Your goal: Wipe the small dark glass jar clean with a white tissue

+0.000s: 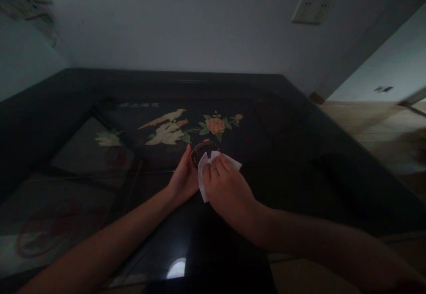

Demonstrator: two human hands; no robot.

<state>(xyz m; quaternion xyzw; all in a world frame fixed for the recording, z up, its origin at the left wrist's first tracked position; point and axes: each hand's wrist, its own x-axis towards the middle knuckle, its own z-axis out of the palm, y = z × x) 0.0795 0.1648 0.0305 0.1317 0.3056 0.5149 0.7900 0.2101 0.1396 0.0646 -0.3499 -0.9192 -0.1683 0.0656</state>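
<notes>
Hands point(229, 192) over table point(293, 125), wall point(183, 27) behind

A glossy table point(282, 129) stands by pale walls point(186, 27); light is dim.

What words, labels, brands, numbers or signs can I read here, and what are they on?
"上", "花": second and last of four pale characters on the dark tabletop; the other two are too blurred.
Dark marks on the right wall: too blurred to tell if they are writing.
Dark object in the left hand, white cloth in the right hand: no readable text.
</notes>
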